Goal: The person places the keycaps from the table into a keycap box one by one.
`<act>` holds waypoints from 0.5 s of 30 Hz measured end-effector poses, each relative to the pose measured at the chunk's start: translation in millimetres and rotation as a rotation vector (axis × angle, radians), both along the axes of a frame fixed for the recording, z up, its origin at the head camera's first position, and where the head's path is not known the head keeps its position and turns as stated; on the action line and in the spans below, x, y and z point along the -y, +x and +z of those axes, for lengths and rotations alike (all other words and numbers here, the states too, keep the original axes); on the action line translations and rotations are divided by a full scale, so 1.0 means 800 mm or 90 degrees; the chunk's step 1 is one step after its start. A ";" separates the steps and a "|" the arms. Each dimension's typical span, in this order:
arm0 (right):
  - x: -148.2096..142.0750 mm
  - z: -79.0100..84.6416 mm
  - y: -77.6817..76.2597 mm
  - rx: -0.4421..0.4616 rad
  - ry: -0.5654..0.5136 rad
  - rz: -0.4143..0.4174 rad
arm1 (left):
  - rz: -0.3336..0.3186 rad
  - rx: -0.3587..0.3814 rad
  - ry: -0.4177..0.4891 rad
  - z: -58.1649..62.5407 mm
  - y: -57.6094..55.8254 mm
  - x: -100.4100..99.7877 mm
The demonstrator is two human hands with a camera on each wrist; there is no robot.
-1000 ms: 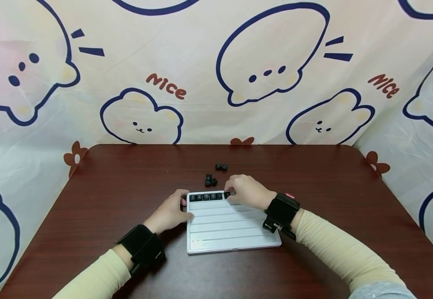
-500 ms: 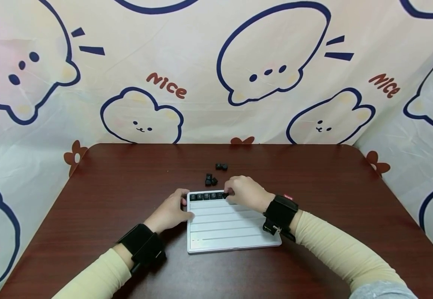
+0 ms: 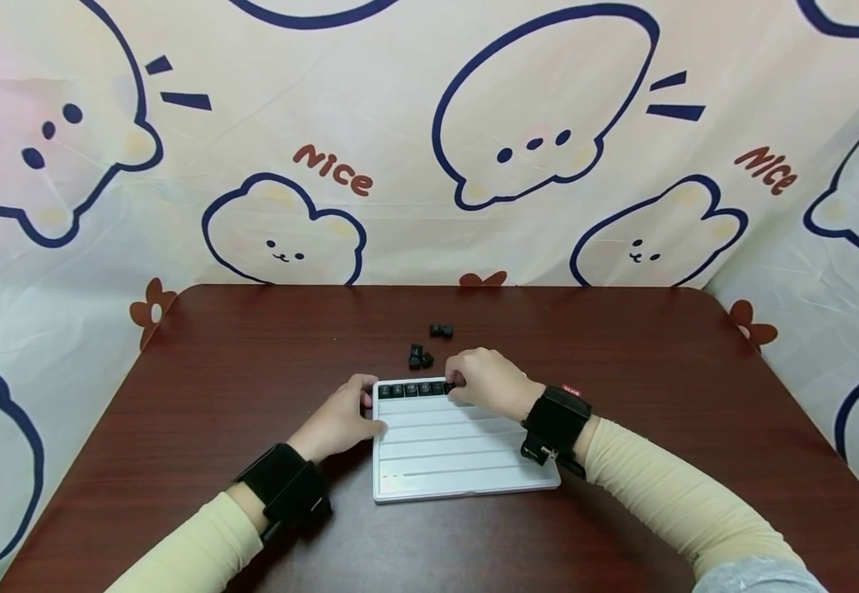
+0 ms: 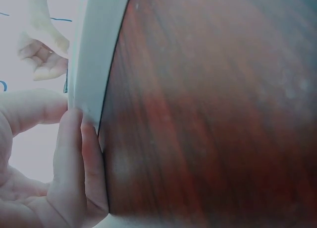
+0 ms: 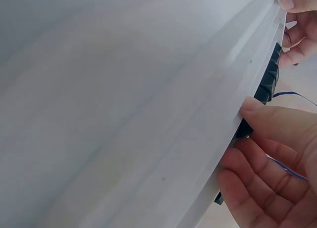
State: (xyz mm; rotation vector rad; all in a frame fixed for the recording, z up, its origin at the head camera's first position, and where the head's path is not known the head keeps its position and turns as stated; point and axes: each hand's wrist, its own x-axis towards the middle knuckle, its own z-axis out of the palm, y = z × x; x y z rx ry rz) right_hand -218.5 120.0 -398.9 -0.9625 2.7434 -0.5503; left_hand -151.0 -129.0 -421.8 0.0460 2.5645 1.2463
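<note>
A white ridged tray (image 3: pixel 459 449) lies on the table, with a row of black keycaps (image 3: pixel 410 389) along its far edge. My left hand (image 3: pixel 338 418) grips the tray's left edge, thumb on top; the left wrist view shows its fingers against the tray's side wall (image 4: pixel 94 49). At the right end of the row, my right hand (image 3: pixel 492 380) pinches a black keycap (image 5: pixel 243 129), mostly hidden by the fingers in the head view. In the right wrist view the thumb lies over it, in line with the other keycaps (image 5: pixel 270 72).
Beyond the tray lie loose black keycaps: a small cluster (image 3: pixel 418 359) close to its far edge and a pair (image 3: pixel 441 330) farther back. The brown table (image 3: pixel 251 346) reaches back to a printed cloth (image 3: pixel 399 239).
A second ago the keycap stuck out from the right fingers beside the row. The right hand has since moved slightly left, bringing it against the row. My left hand keeps its hold.
</note>
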 end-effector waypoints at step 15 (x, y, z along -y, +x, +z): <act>-0.003 -0.002 -0.003 -0.012 0.009 0.002 | 0.005 -0.004 0.013 0.000 0.000 -0.002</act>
